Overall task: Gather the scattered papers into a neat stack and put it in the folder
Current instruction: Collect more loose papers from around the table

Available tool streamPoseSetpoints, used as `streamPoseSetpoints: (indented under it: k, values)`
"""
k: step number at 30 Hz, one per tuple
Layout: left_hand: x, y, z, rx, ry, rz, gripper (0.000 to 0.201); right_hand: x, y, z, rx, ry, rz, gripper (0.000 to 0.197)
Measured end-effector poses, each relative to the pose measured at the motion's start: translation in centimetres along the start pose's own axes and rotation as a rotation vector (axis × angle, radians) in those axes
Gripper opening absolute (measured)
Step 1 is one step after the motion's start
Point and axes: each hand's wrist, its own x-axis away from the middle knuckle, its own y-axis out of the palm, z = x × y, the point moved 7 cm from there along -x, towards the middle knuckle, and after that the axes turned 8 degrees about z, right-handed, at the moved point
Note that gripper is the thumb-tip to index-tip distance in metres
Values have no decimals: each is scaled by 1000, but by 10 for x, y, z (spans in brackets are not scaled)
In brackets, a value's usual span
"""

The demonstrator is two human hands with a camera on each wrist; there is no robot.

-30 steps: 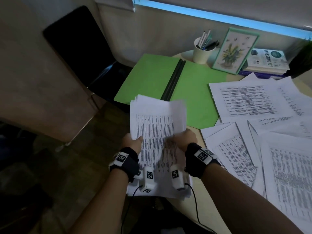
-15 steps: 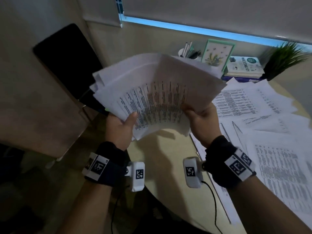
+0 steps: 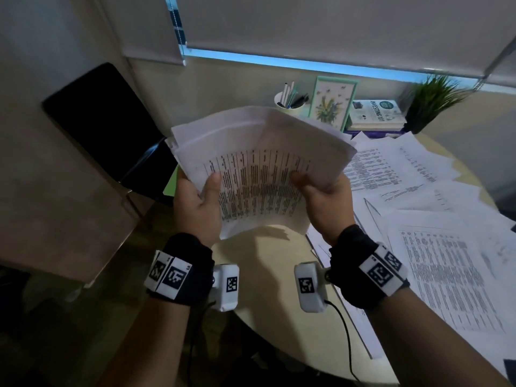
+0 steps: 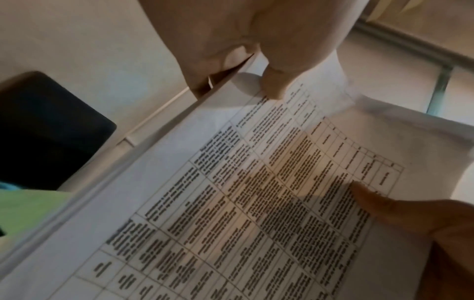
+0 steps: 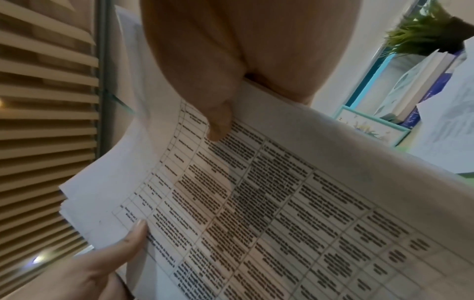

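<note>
A sheaf of papers (image 3: pixel 257 169), bowed and uneven at its edges, is held up in the centre of the head view above the table (image 3: pixel 268 263). The left hand (image 3: pixel 198 208) pinches its left edge, thumb on the printed face; the right hand (image 3: pixel 326 202) pinches the right edge. More loose sheets (image 3: pixel 435 247) cover the table at right.

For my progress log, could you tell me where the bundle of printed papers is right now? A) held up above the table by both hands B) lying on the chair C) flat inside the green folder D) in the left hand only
A: the left hand and right hand each grip a side of the bundle of papers, raised off the table.
</note>
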Motion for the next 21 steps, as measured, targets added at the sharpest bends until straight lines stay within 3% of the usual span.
streamPoseSetpoints:
  k: [7, 10, 17, 21]
  values:
    - [23, -3, -49, -106, -122, -111, 49, 23, -10, 57, 229, 29, -62, 35]
    - [27, 6, -50, -113, -130, -115, 48, 28, -2, 50, 243, -37, -37, 31]
    - [26, 17, -13, -35, 19, 18, 52, 27, 10, 6, 110, -222, 93, 22]
    - [31, 15, -45, -95, -60, -39, 54, 36, 6, 37, 164, -137, 102, 23]
